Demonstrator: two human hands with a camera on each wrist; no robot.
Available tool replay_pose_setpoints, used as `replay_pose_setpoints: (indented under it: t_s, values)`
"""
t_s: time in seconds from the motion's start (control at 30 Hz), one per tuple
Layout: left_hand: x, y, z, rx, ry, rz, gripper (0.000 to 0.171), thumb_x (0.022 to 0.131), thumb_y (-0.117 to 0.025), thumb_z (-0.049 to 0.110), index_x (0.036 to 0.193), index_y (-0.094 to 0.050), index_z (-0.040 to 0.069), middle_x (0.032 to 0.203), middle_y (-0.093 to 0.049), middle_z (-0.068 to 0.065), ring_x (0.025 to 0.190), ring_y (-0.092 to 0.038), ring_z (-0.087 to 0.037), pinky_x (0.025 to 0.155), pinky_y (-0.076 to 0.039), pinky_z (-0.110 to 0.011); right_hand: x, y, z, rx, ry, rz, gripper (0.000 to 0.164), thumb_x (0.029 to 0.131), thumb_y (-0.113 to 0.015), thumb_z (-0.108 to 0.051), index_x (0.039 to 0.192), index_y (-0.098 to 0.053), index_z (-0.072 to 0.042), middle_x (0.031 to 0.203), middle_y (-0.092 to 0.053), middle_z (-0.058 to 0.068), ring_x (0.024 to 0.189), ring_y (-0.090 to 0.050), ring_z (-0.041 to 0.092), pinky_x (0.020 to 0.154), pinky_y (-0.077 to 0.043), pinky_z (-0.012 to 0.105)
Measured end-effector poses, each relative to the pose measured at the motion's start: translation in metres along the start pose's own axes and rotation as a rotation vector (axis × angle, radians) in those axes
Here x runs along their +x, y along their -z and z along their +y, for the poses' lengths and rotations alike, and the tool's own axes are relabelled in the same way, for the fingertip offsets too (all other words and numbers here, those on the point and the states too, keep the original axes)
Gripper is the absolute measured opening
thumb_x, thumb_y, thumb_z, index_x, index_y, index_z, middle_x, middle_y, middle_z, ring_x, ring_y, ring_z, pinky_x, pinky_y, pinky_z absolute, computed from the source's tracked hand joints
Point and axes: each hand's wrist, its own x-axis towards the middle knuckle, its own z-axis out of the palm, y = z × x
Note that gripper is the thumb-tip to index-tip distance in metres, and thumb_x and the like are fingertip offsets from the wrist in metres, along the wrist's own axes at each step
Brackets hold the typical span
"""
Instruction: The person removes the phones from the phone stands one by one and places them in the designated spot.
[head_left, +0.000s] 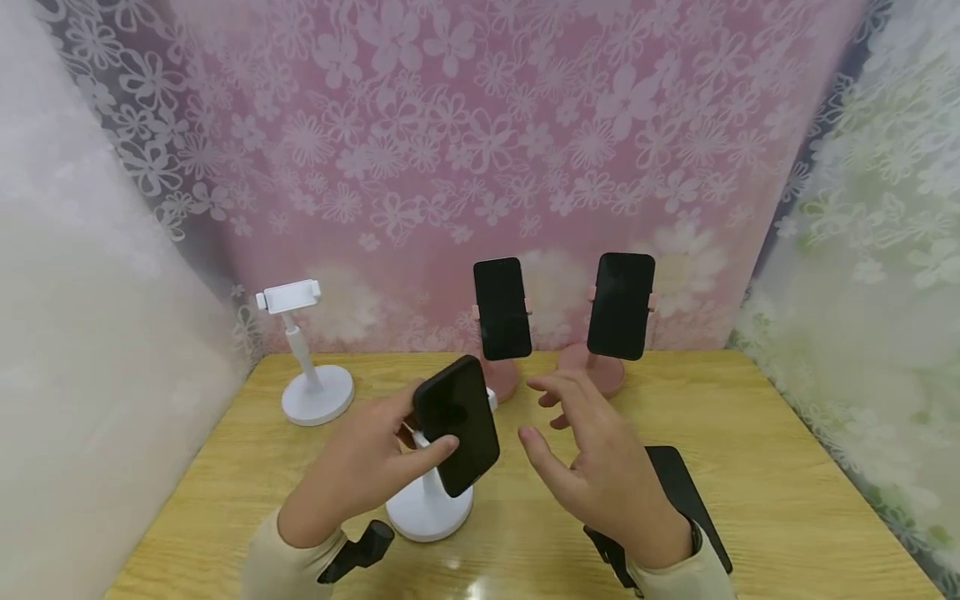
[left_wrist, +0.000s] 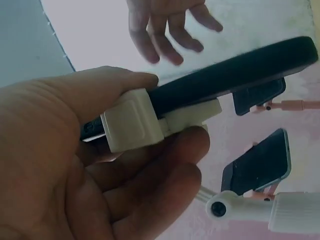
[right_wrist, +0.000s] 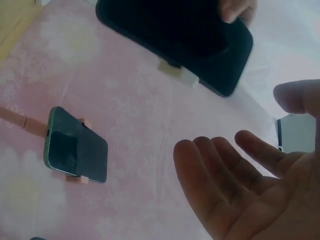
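My left hand grips a black smartphone, its thumb on the screen side and its fingers behind. The phone sits tilted in the white clamp of a phone stand, whose round base rests on the table beneath. In the left wrist view, the fingers curl under the clamp and the phone's edge. To the right of the phone, my right hand hovers apart from it with loosely bent fingers and nothing in its grasp. The right wrist view shows those fingers spread below the phone.
Behind stand two pink phone stands holding black phones, one in the middle and one further right. An unloaded white phone stand is at the back left. A flat black object lies under my right forearm on the wooden table.
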Motion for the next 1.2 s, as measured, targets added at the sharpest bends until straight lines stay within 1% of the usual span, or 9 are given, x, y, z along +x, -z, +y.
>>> replay_pose_setpoints:
  t_s: [0.1, 0.3, 0.47, 0.6, 0.7, 0.87, 1.0, 1.1, 1.2]
  values:
    - [0.000, -0.003, 0.005, 0.004, -0.035, -0.036, 0.036, 0.094, -0.078, 0.035, 0.121, -0.066, 0.015, 0.091, -0.070, 0.012, 0.077, -0.063, -0.002, 0.069, -0.057, -0.025, 0.000, -0.002, 0.001, -0.026, -0.006, -0.036, 0.045, 0.090, -0.075, -0.015, 0.132, -0.061, -0.011, 0.123, -0.061, -0.002, 0.098, -0.061, 0.009, 0.075, -0.060, 0.030]
    - [0.000, -0.002, 0.009, -0.024, -0.096, -0.079, 0.028, 0.096, -0.077, 0.030, 0.118, -0.067, 0.016, 0.095, -0.073, 0.011, 0.074, -0.063, -0.001, 0.067, -0.055, -0.021, 0.003, -0.004, 0.002, -0.057, 0.004, -0.073, 0.045, 0.088, -0.074, -0.013, 0.132, -0.062, -0.011, 0.122, -0.061, 0.000, 0.097, -0.062, 0.011, 0.074, -0.060, 0.030]
    - [0.001, -0.005, 0.011, -0.047, -0.132, -0.099, 0.028, 0.097, -0.076, 0.029, 0.118, -0.065, 0.016, 0.095, -0.072, 0.011, 0.076, -0.063, -0.001, 0.068, -0.055, -0.020, 0.004, -0.006, 0.001, -0.048, 0.002, -0.115, 0.035, 0.090, -0.074, -0.013, 0.125, -0.066, -0.013, 0.121, -0.063, -0.003, 0.092, -0.062, 0.008, 0.073, -0.058, 0.029]
    - [0.000, -0.006, 0.012, -0.051, -0.096, -0.100, 0.025, 0.099, -0.072, 0.033, 0.117, -0.064, 0.017, 0.095, -0.070, 0.012, 0.076, -0.061, -0.001, 0.068, -0.054, -0.022, 0.004, -0.010, 0.000, -0.065, 0.023, -0.149, 0.025, 0.092, -0.073, -0.015, 0.117, -0.067, -0.014, 0.110, -0.063, -0.007, 0.085, -0.057, 0.005, 0.071, -0.055, 0.027]
    - [0.001, -0.005, 0.009, -0.059, -0.075, -0.112, 0.025, 0.102, -0.068, 0.034, 0.120, -0.063, 0.018, 0.095, -0.069, 0.012, 0.076, -0.060, -0.003, 0.067, -0.053, -0.023, 0.005, -0.012, -0.001, -0.083, 0.030, -0.165, 0.025, 0.092, -0.073, -0.016, 0.115, -0.065, -0.015, 0.104, -0.062, -0.009, 0.083, -0.054, 0.004, 0.070, -0.053, 0.027]
    - [0.000, 0.005, 0.003, -0.094, -0.015, -0.162, 0.030, 0.103, -0.065, 0.035, 0.127, -0.062, 0.017, 0.105, -0.070, 0.009, 0.082, -0.064, -0.006, 0.073, -0.055, -0.026, 0.005, -0.015, -0.003, -0.092, 0.025, -0.198, 0.025, 0.094, -0.074, -0.020, 0.118, -0.067, -0.015, 0.109, -0.063, -0.007, 0.086, -0.055, 0.005, 0.074, -0.054, 0.029]
    - [-0.001, 0.015, -0.003, -0.096, 0.040, -0.193, 0.030, 0.102, -0.068, 0.034, 0.128, -0.062, 0.021, 0.111, -0.070, 0.010, 0.088, -0.066, -0.006, 0.077, -0.057, -0.028, 0.008, -0.018, -0.005, -0.097, 0.014, -0.221, 0.028, 0.096, -0.074, -0.023, 0.122, -0.068, -0.014, 0.112, -0.065, -0.005, 0.088, -0.058, 0.006, 0.075, -0.056, 0.030]
    - [-0.001, 0.018, -0.006, -0.077, 0.064, -0.197, 0.029, 0.100, -0.071, 0.033, 0.126, -0.062, 0.023, 0.110, -0.069, 0.012, 0.089, -0.066, -0.005, 0.078, -0.058, -0.029, 0.007, -0.019, -0.005, -0.094, -0.002, -0.222, 0.032, 0.097, -0.073, -0.025, 0.127, -0.066, -0.012, 0.114, -0.067, -0.004, 0.092, -0.062, 0.007, 0.076, -0.058, 0.029]
    - [0.000, 0.018, -0.009, -0.066, 0.095, -0.174, 0.024, 0.101, -0.071, 0.032, 0.121, -0.063, 0.022, 0.105, -0.069, 0.011, 0.092, -0.066, -0.007, 0.077, -0.058, -0.030, 0.007, -0.023, -0.005, -0.078, -0.018, -0.225, 0.038, 0.100, -0.070, -0.025, 0.134, -0.063, -0.010, 0.117, -0.067, -0.002, 0.099, -0.064, 0.009, 0.078, -0.059, 0.030]
